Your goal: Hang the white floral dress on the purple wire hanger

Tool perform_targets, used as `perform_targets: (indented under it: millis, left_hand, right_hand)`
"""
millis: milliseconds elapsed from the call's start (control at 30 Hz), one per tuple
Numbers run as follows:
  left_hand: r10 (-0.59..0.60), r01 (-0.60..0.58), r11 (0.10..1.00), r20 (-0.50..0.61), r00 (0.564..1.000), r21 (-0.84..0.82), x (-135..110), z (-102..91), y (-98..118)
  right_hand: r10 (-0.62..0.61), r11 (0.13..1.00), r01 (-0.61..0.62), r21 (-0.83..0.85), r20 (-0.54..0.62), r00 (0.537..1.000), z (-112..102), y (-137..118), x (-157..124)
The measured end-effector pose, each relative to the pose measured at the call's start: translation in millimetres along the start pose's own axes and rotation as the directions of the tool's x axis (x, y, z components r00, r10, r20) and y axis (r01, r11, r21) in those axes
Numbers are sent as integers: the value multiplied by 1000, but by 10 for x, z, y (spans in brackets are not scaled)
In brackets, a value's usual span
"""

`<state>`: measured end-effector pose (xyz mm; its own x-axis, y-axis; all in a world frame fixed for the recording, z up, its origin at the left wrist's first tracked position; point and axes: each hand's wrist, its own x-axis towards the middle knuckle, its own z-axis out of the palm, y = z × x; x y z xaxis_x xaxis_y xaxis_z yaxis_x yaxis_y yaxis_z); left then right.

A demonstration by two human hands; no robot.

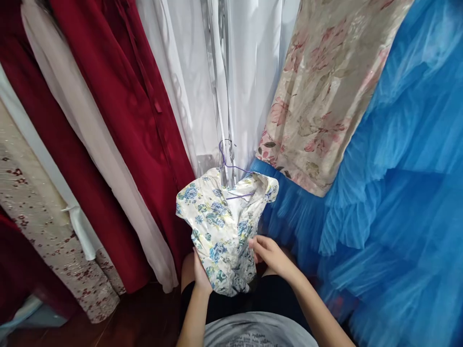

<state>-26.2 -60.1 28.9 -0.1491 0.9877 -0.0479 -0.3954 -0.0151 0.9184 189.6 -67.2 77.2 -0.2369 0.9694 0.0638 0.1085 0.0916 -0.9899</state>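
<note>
A small white garment with blue flowers [220,226] hangs on a purple wire hanger [231,166] in front of me. My left hand [201,275] grips the garment's lower left side from behind, fingers mostly hidden by the cloth. Pinching the cloth at its front right edge is my right hand [268,253], fingers closed on the fabric. The hanger's hook sits beside a silvery upright pole [221,96].
Hanging clothes surround me: dark red dresses [119,120] and pale ones at left, a sheer white one [253,72] behind, a beige floral dress [325,86], and a big blue tulle skirt [398,202] at right. Dark wooden floor [137,318] shows below.
</note>
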Motion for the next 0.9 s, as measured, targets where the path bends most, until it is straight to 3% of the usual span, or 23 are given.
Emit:
perform_targets:
  millis: [133, 200, 333, 400, 467, 500, 533, 600, 700, 800, 900]
  left_hand:
    - [-125, 127, 991, 65, 990, -42, -40, -115, -61]
    - [-126, 129, 991, 84, 989, -32, -45, -121, -102]
    - [-55, 53, 997, 34, 998, 55, 25, -192, -206]
    - [66, -45, 984, -118, 991, 170, 68, -237, -251]
    - [279, -179, 927, -287, 916, 331, 77, -216, -263]
    - [388, -247, 879, -312, 867, 409, 66, -169, -253]
    - [473, -312, 825, -275, 837, 471, 48, -98, -230]
    - [527, -425, 743, -61, 848, 517, 13, 94, -163]
    - [425, -487, 734, 239, 873, 474, 28, 370, -66]
    - [393, -511, 688, 327, 860, 516, 133, 489, -26]
    - [367, -551, 603, 412, 834, 577, 224, 491, -17]
  right_hand:
    - [-110, 961, 78, -267, -107, 988, 224, 25, 547]
    - [-162, 945, 114, -308, -134, 978, 340, 36, 681]
    - [-98, 994, 87, -73, -159, 983, 398, 110, 633]
    - [-39, 996, 52, 79, -159, 987, 355, 155, 531]
    - [-14, 989, 39, 143, -172, 985, 317, 180, 439]
    - [-11, 989, 37, 145, -175, 984, 311, 179, 404]
    - [-13, 990, 37, 139, -170, 985, 316, 168, 378]
    - [-23, 992, 39, 117, -128, 991, 354, 124, 346]
    - [-30, 996, 33, 79, -38, 999, 425, 32, 343]
    - [-5, 997, 5, 77, 0, 1000, 412, -86, 419]
    - [-53, 989, 67, 129, -110, 993, 292, -322, 637]
